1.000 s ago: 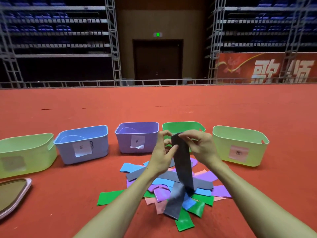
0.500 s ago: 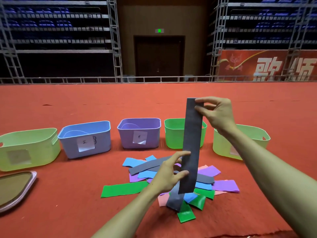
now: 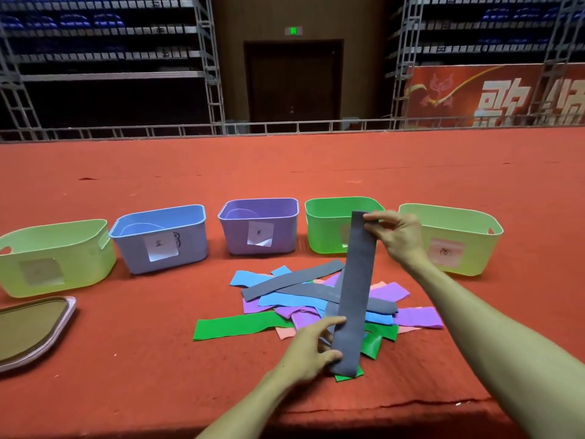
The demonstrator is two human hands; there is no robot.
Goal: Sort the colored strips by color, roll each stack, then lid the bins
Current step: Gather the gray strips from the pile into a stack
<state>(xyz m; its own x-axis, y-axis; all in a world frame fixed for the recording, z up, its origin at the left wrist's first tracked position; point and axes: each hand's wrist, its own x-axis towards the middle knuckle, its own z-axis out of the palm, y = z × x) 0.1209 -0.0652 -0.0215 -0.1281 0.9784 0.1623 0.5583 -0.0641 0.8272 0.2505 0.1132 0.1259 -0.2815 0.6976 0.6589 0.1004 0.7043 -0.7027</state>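
Observation:
A long grey strip (image 3: 356, 289) is stretched over the pile of coloured strips (image 3: 304, 307) on the red carpet. My right hand (image 3: 395, 237) pinches its far end, in front of the green bin (image 3: 329, 226). My left hand (image 3: 311, 350) pinches its near end low over the pile. More grey, blue, purple, green and pink strips lie mixed beneath. A blue bin (image 3: 160, 237), a purple bin (image 3: 259, 224) and two pale green bins (image 3: 53, 256) (image 3: 456, 237) stand in a row behind, all without lids.
A flat lid (image 3: 30, 332) lies on the carpet at the left edge. The carpet's near edge (image 3: 380, 407) runs just below the pile. A metal rail and scaffolding stand far behind the bins.
The grey strip went from held together at one end to stretched between both hands. My right hand has since lowered the far end, and my left hand slid down to the near end.

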